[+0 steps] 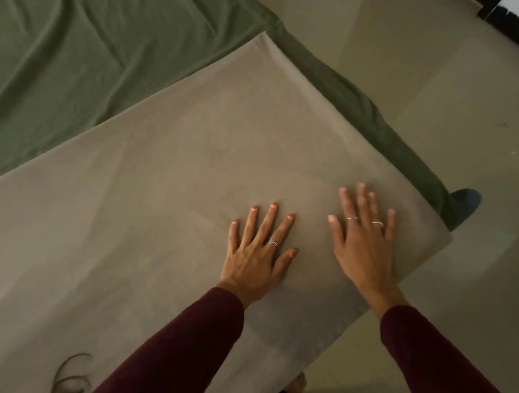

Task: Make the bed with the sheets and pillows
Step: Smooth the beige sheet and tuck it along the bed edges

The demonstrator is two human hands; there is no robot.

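Both sets of fingers lie straight and spread, palms down, pinching nothing. The left hand (pixel 257 250) presses flat on the smooth taupe cotton top sheet (pixel 163 193), a little in from its near edge; the right hand (pixel 363 241) presses flat just beside it, close to the sheet's right corner, its heel at the very edge. Thin rings show on fingers of both hands, and dark maroon sleeves (pixel 180 347) cover both forearms. The taupe sheet spreads across the near part of the bed and overlies a wrinkled olive-green fitted sheet (pixel 61 34), which shows bare at the far left and as a strip along the bed's far right edge. Beyond that edge lies a pale tiled floor (pixel 449 119).
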